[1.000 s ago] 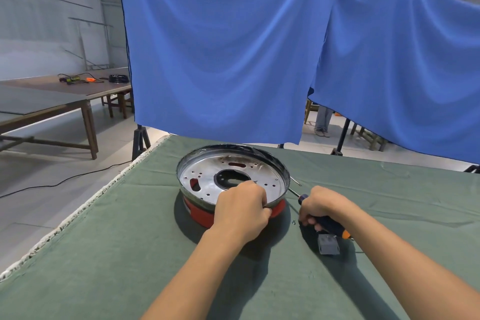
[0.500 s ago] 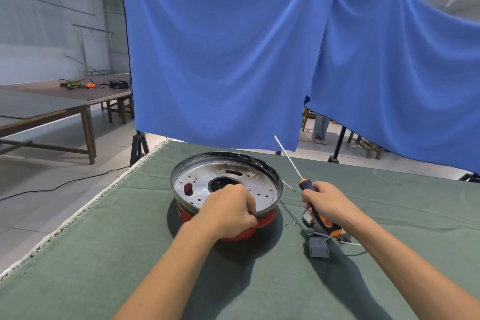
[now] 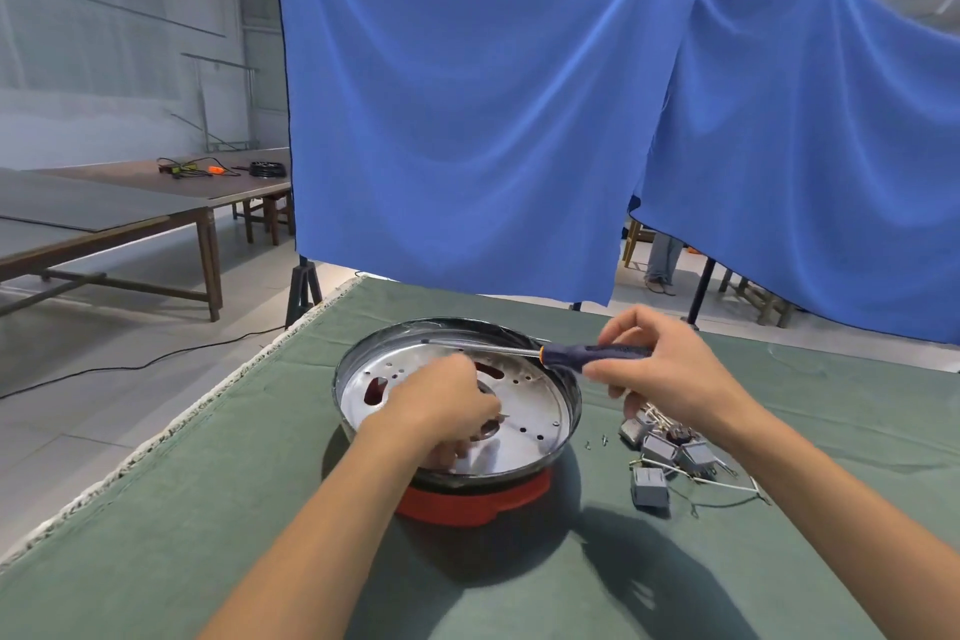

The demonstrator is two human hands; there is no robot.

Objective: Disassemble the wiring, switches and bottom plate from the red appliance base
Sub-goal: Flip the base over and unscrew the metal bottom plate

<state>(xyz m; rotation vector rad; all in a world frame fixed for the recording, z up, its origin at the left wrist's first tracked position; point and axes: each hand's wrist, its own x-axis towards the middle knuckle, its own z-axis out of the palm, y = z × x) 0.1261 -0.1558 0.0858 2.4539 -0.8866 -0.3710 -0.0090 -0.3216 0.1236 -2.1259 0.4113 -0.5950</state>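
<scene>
The red appliance base (image 3: 475,502) stands on the green table cloth, with its silver perforated plate (image 3: 530,405) facing up inside a dark rim. My left hand (image 3: 441,405) lies inside the plate, fingers curled down near the central hole; what they hold is hidden. My right hand (image 3: 670,374) grips a screwdriver (image 3: 587,353) with a dark blue and orange handle, held level above the plate with its shaft pointing left. Several grey switches (image 3: 660,457) with loose wires lie on the cloth to the right of the base.
Small screws (image 3: 596,442) lie between the base and the switches. The table's left edge (image 3: 171,437) has a white fringe. Blue curtains (image 3: 467,120) hang behind the table. Wooden tables (image 3: 130,213) stand at the far left, and a person's legs (image 3: 662,265) show behind the curtain.
My right hand lifted the screwdriver and swung it level over the plate, tip pointing left. My left hand moved from the near rim into the plate's middle.
</scene>
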